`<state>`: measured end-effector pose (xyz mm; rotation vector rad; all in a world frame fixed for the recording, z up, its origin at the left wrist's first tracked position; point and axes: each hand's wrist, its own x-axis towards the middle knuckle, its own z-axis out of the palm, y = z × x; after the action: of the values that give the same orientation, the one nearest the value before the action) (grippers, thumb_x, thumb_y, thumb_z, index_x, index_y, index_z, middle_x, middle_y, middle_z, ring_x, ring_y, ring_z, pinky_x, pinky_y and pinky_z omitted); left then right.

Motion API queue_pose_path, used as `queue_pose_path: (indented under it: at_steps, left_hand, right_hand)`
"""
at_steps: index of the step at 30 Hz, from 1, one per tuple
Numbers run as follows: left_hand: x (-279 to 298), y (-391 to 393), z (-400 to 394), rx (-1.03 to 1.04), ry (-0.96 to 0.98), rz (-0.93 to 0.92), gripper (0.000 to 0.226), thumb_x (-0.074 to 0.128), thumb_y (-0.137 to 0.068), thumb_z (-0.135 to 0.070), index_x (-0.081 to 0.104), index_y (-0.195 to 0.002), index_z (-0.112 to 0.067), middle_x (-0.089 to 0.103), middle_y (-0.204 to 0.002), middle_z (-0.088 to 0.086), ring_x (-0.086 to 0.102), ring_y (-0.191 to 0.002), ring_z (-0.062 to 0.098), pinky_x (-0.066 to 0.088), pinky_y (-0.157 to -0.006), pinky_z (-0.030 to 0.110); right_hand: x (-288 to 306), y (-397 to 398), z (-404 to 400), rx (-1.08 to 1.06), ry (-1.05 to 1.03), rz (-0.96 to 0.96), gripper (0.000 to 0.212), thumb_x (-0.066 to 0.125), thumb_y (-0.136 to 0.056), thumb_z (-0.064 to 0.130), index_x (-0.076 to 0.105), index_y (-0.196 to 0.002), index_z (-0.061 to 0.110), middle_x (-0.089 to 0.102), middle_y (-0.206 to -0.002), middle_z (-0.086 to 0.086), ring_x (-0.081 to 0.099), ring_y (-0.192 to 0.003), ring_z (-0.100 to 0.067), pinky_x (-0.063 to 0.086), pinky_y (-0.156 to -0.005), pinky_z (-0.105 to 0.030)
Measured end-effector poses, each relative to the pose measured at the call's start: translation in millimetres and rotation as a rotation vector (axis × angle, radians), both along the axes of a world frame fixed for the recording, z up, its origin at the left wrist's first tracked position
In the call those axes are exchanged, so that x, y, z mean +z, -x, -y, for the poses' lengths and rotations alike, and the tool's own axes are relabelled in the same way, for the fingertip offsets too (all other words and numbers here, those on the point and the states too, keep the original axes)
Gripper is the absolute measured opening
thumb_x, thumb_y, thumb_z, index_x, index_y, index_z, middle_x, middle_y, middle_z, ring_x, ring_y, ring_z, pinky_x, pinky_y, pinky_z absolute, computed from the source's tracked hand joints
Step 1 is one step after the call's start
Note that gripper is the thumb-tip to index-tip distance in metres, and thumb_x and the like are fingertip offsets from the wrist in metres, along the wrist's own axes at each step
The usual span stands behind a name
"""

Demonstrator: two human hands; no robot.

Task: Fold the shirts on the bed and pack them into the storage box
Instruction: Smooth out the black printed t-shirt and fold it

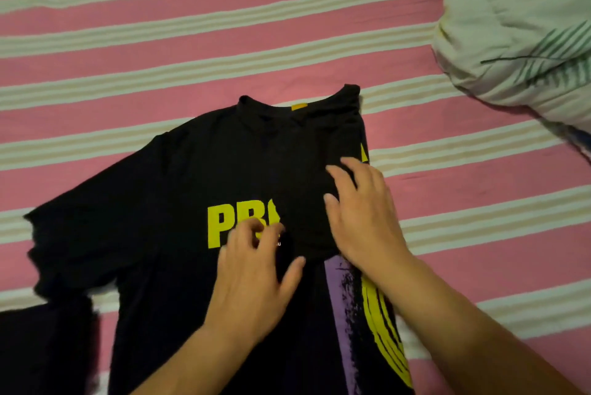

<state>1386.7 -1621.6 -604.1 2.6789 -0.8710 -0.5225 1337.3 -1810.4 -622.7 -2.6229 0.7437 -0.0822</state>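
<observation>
1. Lying spread near the bed's (pixel 224 26) near edge, the black shirt (pixel 179 177) is showing one side flap already folded over its yellow lettering, probably to narrow it for packing.
2. The right hand (pixel 364 212) is pressing that flap flat with fingers straight and spread.
3. The left hand (pixel 252 279) is resting on the chest, fingers loosely bent, seemingly gripping nothing.
4. A pale quilt (pixel 518 26) is sitting at the far right corner; no storage box is showing.

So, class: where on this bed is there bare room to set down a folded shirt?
Free: the striped sheet beyond the black shirt's collar, left of the pale quilt; also the strip right of the right hand. Crowded: the near middle, where both hands, left hand included, rest on the shirt.
</observation>
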Motion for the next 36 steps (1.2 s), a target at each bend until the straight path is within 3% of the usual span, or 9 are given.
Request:
queue_pose_path:
  at_steps: [3, 8, 18, 21, 25, 29, 32, 34, 36]
  left_hand:
    - [-14, 24, -24, -0.092, -0.160, -0.033, 0.039, 0.051, -0.092, -0.058, 0.055, -0.124, -0.036, 0.044, -0.120, -0.009, 0.047, -0.105, 0.007, 0.048, -0.091, 0.027]
    - [-18, 24, -21, 0.012, -0.124, 0.003, 0.036, 0.045, -0.093, -0.063, 0.049, -0.117, -0.037, 0.042, -0.112, -0.014, 0.045, -0.102, 0.005, 0.046, -0.093, 0.029]
    - [-30, 19, -24, -0.144, 0.016, 0.052, 0.018, 0.047, -0.099, -0.046, 0.059, -0.100, -0.033, 0.056, -0.095, -0.009, 0.056, -0.082, 0.011, 0.048, -0.071, 0.031]
    - [-29, 19, -28, -0.143, 0.020, 0.041, 0.020, 0.044, -0.097, -0.047, 0.061, -0.096, -0.035, 0.053, -0.091, -0.013, 0.050, -0.078, 0.006, 0.045, -0.068, 0.027]
    - [-32, 12, -38, -0.050, 0.060, 0.101, 0.023, 0.049, -0.093, -0.044, 0.064, -0.080, -0.032, 0.050, -0.080, -0.013, 0.044, -0.070, 0.005, 0.043, -0.062, 0.026]
    - [-35, 6, -43, -0.039, -0.008, 0.117, 0.034, 0.040, -0.092, -0.046, 0.066, -0.076, -0.032, 0.047, -0.077, -0.013, 0.043, -0.072, 0.007, 0.043, -0.066, 0.029]
    - [-28, 6, -40, -0.005, 0.024, 0.131, 0.031, 0.046, -0.090, -0.047, 0.064, -0.076, -0.027, 0.047, -0.081, -0.010, 0.043, -0.077, 0.010, 0.042, -0.069, 0.031]
    - [-21, 8, -30, -0.067, 0.120, 0.161, 0.028, 0.048, -0.090, -0.046, 0.066, -0.091, -0.023, 0.056, -0.096, -0.003, 0.053, -0.092, 0.016, 0.046, -0.081, 0.034]
    - [-21, 9, -12, -0.209, 0.148, 0.195, 0.046, 0.046, -0.094, -0.046, 0.067, -0.123, -0.017, 0.061, -0.131, 0.006, 0.053, -0.127, 0.025, 0.041, -0.108, 0.040]
  right_hand:
    - [-22, -47, 28, 0.220, 0.064, -0.118, 0.056, 0.050, -0.102, 0.035, 0.038, -0.153, 0.018, 0.032, -0.161, -0.008, 0.023, -0.149, -0.035, 0.022, -0.122, -0.052]
    - [-15, -105, 36, 0.378, 0.120, -0.172, 0.052, 0.046, -0.102, 0.044, 0.045, -0.148, 0.021, 0.045, -0.148, -0.004, 0.035, -0.135, -0.031, 0.030, -0.112, -0.047]
    - [1, -178, 17, 0.293, 0.030, -0.271, 0.034, 0.065, -0.092, 0.049, 0.069, -0.112, 0.022, 0.061, -0.116, -0.003, 0.056, -0.111, -0.027, 0.048, -0.096, -0.047]
    - [-5, -187, 18, 0.232, -0.005, -0.320, 0.019, 0.064, -0.095, 0.043, 0.064, -0.092, 0.024, 0.062, -0.109, -0.004, 0.055, -0.108, -0.029, 0.045, -0.093, -0.046]
    - [-10, -195, 20, 0.116, -0.155, -0.293, 0.015, 0.061, -0.098, 0.038, 0.062, -0.090, 0.026, 0.065, -0.103, -0.002, 0.055, -0.104, -0.029, 0.033, -0.087, -0.038]
    - [-16, -193, 13, 0.088, -0.129, -0.219, 0.012, 0.064, -0.096, 0.038, 0.063, -0.091, 0.027, 0.064, -0.103, 0.000, 0.054, -0.107, -0.028, 0.036, -0.091, -0.042]
    - [-9, -164, -1, 0.168, 0.039, 0.048, 0.028, 0.061, -0.096, 0.036, 0.060, -0.119, 0.020, 0.055, -0.121, -0.004, 0.047, -0.117, -0.026, 0.038, -0.101, -0.043]
    - [-2, -123, -13, 0.244, 0.115, 0.258, 0.035, 0.056, -0.098, 0.031, 0.058, -0.128, 0.014, 0.053, -0.129, -0.006, 0.045, -0.124, -0.025, 0.037, -0.106, -0.042]
    - [-5, -79, -14, 0.300, 0.168, 0.236, 0.045, 0.049, -0.101, 0.032, 0.052, -0.141, 0.012, 0.046, -0.146, -0.008, 0.037, -0.140, -0.026, 0.028, -0.117, -0.043]
